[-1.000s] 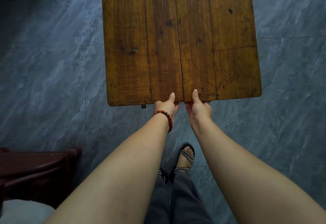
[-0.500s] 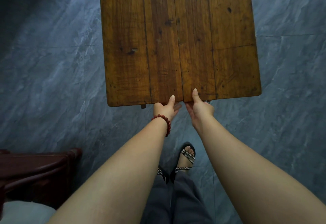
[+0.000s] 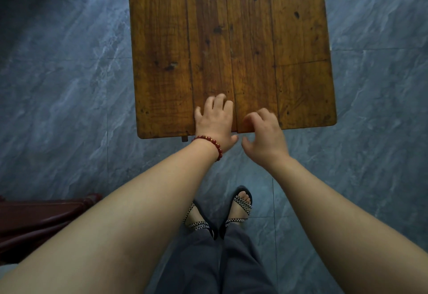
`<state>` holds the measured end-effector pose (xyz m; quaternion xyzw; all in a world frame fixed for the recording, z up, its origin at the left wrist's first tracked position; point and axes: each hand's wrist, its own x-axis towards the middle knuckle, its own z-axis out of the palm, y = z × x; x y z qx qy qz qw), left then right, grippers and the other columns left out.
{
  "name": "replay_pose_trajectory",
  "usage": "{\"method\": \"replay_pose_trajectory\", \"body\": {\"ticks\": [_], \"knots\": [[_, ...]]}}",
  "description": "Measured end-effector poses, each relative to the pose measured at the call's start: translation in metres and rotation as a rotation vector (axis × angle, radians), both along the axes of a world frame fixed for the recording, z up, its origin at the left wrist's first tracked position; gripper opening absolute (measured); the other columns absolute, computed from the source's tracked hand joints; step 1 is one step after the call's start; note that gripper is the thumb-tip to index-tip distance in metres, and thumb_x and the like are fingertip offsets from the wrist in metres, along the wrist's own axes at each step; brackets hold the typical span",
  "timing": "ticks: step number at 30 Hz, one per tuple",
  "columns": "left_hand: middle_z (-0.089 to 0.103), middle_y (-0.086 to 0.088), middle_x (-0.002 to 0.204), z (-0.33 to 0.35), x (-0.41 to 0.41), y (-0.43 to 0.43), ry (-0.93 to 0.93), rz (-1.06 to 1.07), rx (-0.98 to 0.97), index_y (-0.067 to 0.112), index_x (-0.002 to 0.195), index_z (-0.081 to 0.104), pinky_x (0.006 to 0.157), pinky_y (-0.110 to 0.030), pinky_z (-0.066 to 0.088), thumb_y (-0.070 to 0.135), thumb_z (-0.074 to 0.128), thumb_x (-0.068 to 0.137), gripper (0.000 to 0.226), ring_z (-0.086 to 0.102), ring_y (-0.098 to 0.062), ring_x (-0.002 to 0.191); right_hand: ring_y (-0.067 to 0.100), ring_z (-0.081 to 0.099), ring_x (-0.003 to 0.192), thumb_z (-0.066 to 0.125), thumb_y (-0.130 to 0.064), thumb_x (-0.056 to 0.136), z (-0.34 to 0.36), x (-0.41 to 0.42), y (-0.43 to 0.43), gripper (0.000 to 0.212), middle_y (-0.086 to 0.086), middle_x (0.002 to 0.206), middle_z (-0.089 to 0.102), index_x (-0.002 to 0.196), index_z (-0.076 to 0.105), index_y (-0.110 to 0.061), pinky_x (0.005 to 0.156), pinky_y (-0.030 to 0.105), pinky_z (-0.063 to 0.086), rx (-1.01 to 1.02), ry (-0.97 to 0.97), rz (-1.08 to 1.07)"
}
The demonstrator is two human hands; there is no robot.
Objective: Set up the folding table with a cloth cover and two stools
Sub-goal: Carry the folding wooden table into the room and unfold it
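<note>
The wooden folding table (image 3: 231, 39) stands on the grey tiled floor ahead of me, its plank top bare and seen from above. My left hand (image 3: 215, 120), with a red bead bracelet at the wrist, lies palm down over the near edge, fingers loosely bent on the planks. My right hand (image 3: 264, 134) hovers at the same edge just to the right, fingers loosely curled and holding nothing, slightly blurred. Neither cloth nor stools are in view.
A dark red wooden piece of furniture (image 3: 41, 219) stands at the lower left. My sandalled feet (image 3: 222, 215) are on the floor just short of the table. Grey marbled tiles (image 3: 58, 85) surround the table on all sides.
Both hands have let go of the table's near edge, where they gripped it from below with thumbs on top. They now sit palm down above the edge.
</note>
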<state>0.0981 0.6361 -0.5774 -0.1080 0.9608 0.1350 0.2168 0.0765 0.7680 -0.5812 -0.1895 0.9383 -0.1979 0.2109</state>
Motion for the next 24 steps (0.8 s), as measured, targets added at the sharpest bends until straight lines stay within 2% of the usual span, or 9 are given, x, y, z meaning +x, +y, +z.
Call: {"method": "replay_pose_trajectory", "body": {"ticks": [2, 4, 7, 11, 14, 19, 24], "knots": [[-0.007, -0.004, 0.157, -0.005, -0.004, -0.004, -0.110, -0.002, -0.006, 0.023, 0.147, 0.010, 0.109, -0.063, 0.010, 0.053, 0.070, 0.073, 0.100, -0.008, -0.034, 0.144, 0.022, 0.034, 0.128, 0.074, -0.023, 0.076, -0.003, -0.011, 0.002, 0.060, 0.003, 0.137, 0.038, 0.130, 0.047, -0.018, 0.105, 0.037, 0.037, 0.110, 0.007, 0.105], [-0.021, -0.004, 0.155, -0.010, -0.007, -0.004, -0.157, 0.003, -0.004, 0.025, 0.149, -0.005, 0.107, -0.067, 0.007, 0.060, 0.068, 0.070, 0.114, -0.018, -0.036, 0.142, 0.021, 0.015, 0.143, 0.075, -0.024, 0.077, -0.005, -0.020, 0.001, 0.081, 0.001, 0.153, 0.020, 0.144, 0.031, -0.020, 0.115, 0.037, 0.022, 0.154, 0.007, 0.153], [-0.023, -0.006, 0.155, -0.015, -0.006, 0.001, -0.130, 0.020, -0.025, 0.024, 0.149, -0.010, 0.106, -0.068, 0.008, 0.071, 0.063, 0.067, 0.119, -0.018, -0.038, 0.141, 0.020, -0.005, 0.147, 0.075, -0.025, 0.078, -0.009, -0.029, -0.005, 0.099, -0.001, 0.160, -0.005, 0.152, 0.009, -0.021, 0.118, 0.038, 0.004, 0.234, -0.016, 0.203], [-0.018, -0.005, 0.156, -0.019, -0.003, -0.001, -0.080, 0.000, -0.055, 0.025, 0.149, -0.007, 0.107, -0.067, 0.011, 0.073, 0.060, 0.068, 0.116, -0.012, -0.039, 0.143, 0.025, -0.022, 0.144, 0.076, -0.042, 0.073, -0.011, -0.038, -0.011, 0.116, 0.002, 0.156, -0.027, 0.151, -0.008, -0.028, 0.113, 0.057, -0.004, 0.383, -0.023, 0.232], [-0.011, -0.006, 0.158, -0.019, -0.004, -0.006, -0.055, -0.037, -0.090, 0.025, 0.150, -0.002, 0.108, -0.063, 0.016, 0.068, 0.061, 0.071, 0.110, -0.004, -0.039, 0.143, 0.031, -0.024, 0.143, 0.077, -0.050, 0.068, -0.009, -0.047, -0.013, 0.121, 0.005, 0.155, -0.029, 0.150, -0.011, -0.032, 0.109, 0.066, -0.001, 0.416, -0.065, 0.224], [-0.003, -0.006, 0.158, -0.018, -0.010, -0.011, -0.053, -0.058, -0.099, 0.026, 0.150, 0.004, 0.109, -0.057, 0.024, 0.064, 0.064, 0.072, 0.105, 0.005, -0.039, 0.143, 0.038, -0.014, 0.144, 0.079, -0.050, 0.067, -0.004, -0.058, -0.017, 0.120, 0.009, 0.157, -0.020, 0.151, -0.004, -0.029, 0.112, 0.064, 0.013, 0.447, -0.053, 0.278], [-0.001, -0.006, 0.159, -0.017, -0.013, -0.013, -0.055, -0.061, -0.089, 0.027, 0.150, 0.007, 0.110, -0.055, 0.026, 0.065, 0.064, 0.072, 0.104, 0.008, -0.039, 0.143, 0.038, -0.014, 0.144, 0.080, -0.048, 0.066, -0.005, -0.059, -0.021, 0.121, 0.009, 0.158, -0.020, 0.151, -0.003, -0.029, 0.111, 0.064, 0.013, 0.454, -0.066, 0.259]]}}
